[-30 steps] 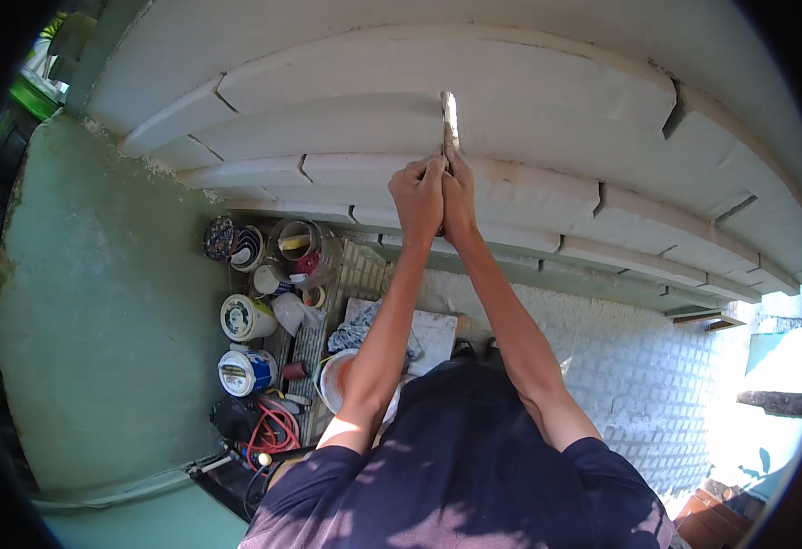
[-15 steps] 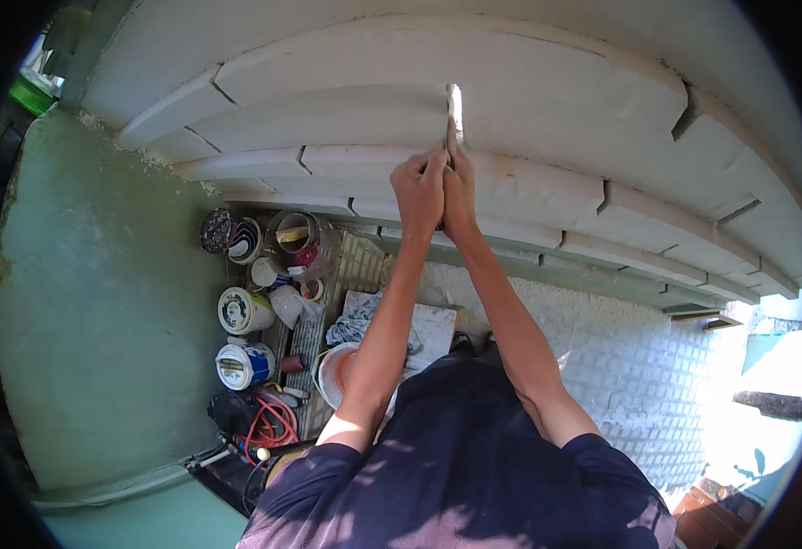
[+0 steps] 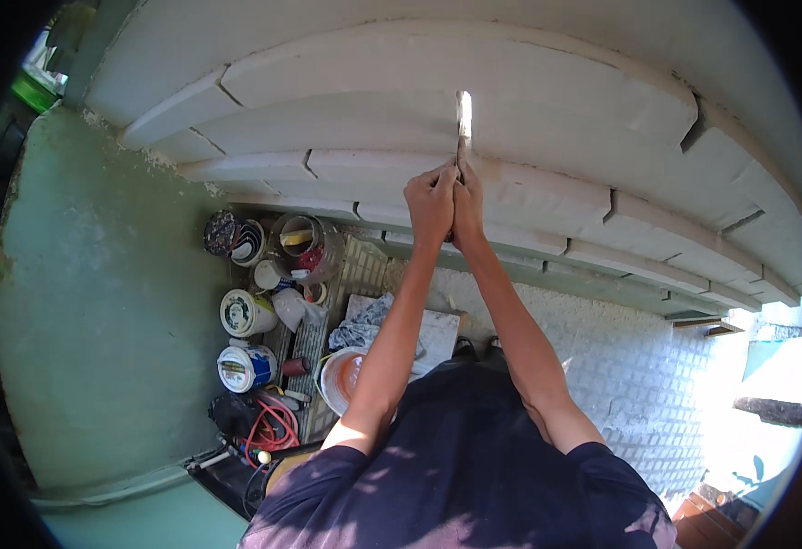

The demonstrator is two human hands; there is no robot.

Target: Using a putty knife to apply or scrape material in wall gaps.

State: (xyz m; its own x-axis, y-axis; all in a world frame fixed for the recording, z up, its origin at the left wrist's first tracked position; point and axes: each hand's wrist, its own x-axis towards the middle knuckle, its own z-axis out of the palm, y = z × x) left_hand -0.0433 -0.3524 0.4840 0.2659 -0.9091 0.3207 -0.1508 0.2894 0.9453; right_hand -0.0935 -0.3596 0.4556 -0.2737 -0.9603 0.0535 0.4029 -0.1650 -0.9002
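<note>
Both my hands are together on one tool in front of the pale wall (image 3: pixel 355 120). My left hand (image 3: pixel 431 203) is closed, its fingers pressed against those of my right hand (image 3: pixel 468 203), which is also closed. From between them a narrow flat-bladed tool (image 3: pixel 463 119) points up and away, seen almost edge-on, with one side brightly lit. Its grip is mostly covered by my fingers, so its exact kind does not show. Whether the blade touches the wall surface, I cannot tell.
Long ledges (image 3: pixel 456 174) with gaps step across the wall. Below left, against a green wall (image 3: pixel 99 302), stand several tubs (image 3: pixel 247 313), a clear container (image 3: pixel 328 258) and a red hose (image 3: pixel 273 425). A bucket (image 3: pixel 332 384) is by my left forearm; paving (image 3: pixel 620 366) lies right.
My hands and the tool have moved slightly down and to the right in the picture, nearer to me. Both hands keep their hold. The view has shifted a little.
</note>
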